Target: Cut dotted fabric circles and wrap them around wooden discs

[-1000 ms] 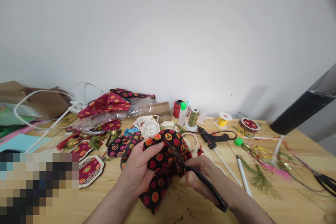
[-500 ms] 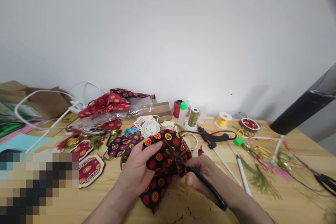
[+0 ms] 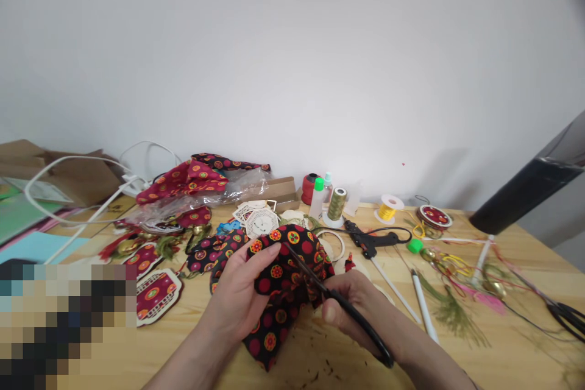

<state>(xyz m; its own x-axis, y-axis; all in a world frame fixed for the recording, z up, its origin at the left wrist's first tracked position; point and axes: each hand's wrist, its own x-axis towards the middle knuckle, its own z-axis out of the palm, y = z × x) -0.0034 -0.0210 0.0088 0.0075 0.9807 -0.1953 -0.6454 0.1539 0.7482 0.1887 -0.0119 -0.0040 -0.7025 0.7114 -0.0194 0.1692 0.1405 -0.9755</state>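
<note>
Black patterned cloth (image 3: 286,280), likely light and floppy, hangs above the desk (image 3: 347,372)'s near middle; left fingers (image 3: 264,260) pinch it, best held taut beside the scissors (image 3: 315,279) right fingers (image 3: 345,285) grip.

Plain pale grey wall (image 3: 292,73) before me, brighter toward its middle, one tiny red speck (image 3: 403,164) low on it, soft shadows (image 3: 452,164) toward my right, light wood-grained tabletop (image 3: 194,304) below, probably pine.

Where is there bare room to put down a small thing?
Tabletop shows bare between the left forearm and the framed maroon plaque, and between the black roll and far-right scissors. Behind the black floral cloth is crowded: octagonal cutout, thread cone, green-capped bottle.
</note>
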